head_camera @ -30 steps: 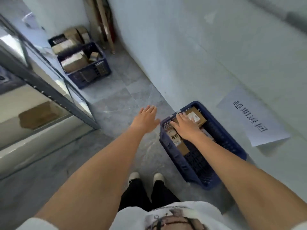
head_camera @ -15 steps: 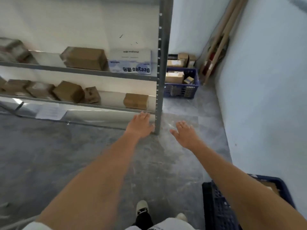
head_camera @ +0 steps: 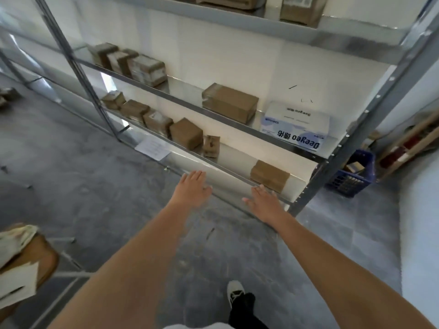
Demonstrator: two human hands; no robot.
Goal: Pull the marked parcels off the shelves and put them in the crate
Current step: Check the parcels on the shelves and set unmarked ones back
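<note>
A metal shelf rack fills the upper view, with several brown cardboard parcels on it. One parcel lies alone at the right end of the lowest shelf, just beyond my right hand. Others sit in a row further left, and a larger parcel lies on the shelf above. My left hand is stretched out flat in front of the lowest shelf's edge. Both hands have straight fingers and hold nothing. The crate I was at is out of view.
A white and blue box lies at the right end of the middle shelf. A blue crate with parcels stands on the floor behind the rack's right post. Wooden poles lean at the wall. A stool with papers is at my left.
My view has swung from the blue crate to the rack and come closer. My right hand left the parcel in the crate; both empty hands now reach toward the lowest shelf.
</note>
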